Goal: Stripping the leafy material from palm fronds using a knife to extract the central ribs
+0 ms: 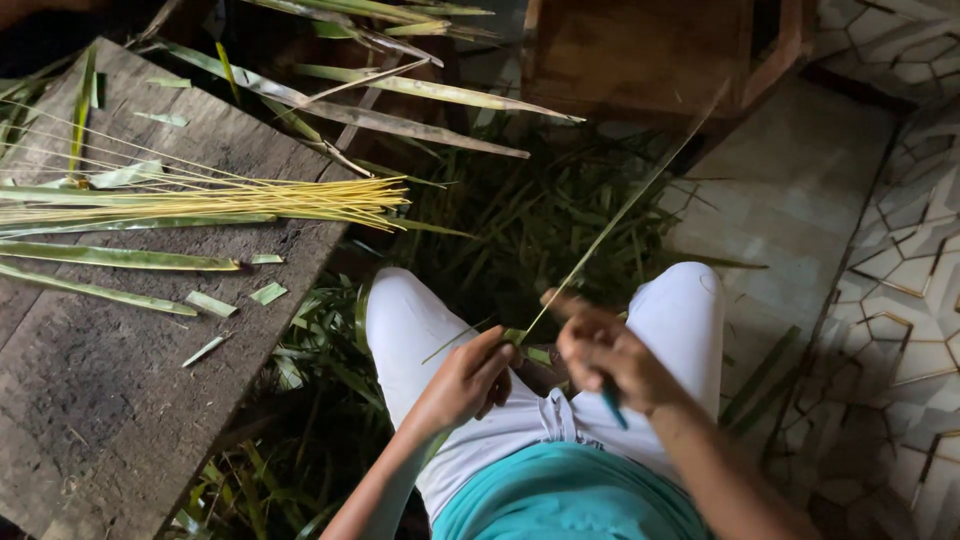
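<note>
**Head-camera view: a palm midrib stripped over the lap, blade close to the fingers**

Head view looks down on a seated person in white trousers (420,320) and a teal top (570,500), working a long palm leaflet (620,210) that runs from the lap up and away toward a wooden box (640,50); the left hand (470,380) is curled shut around the leaflet's near end, pinching it just above the knees; the right hand (600,355) is closed in a fist round a teal-handled tool (612,402), whose working end is hidden behind blurred fingers (whether it is a knife cannot be told for certain). To the person's left, a weathered wooden tabletop (120,400) carries a bundle of pale yellow stripped midribs (250,200), several whole green leaflets (110,257) and small cut scraps (212,303); green trimmings (520,230) lie heaped on the floor between the knees and the box, beside patterned tiles (900,280).

Risk, judged from this frame: the two hands sit nearly touching, so a slip of the tool along the thin rib could run into the left fingers or the thigh below; the light is dim, which would make that likelier; the slender rib could also snap if pulled at an angle; loose leaves underfoot look slippery.
</note>
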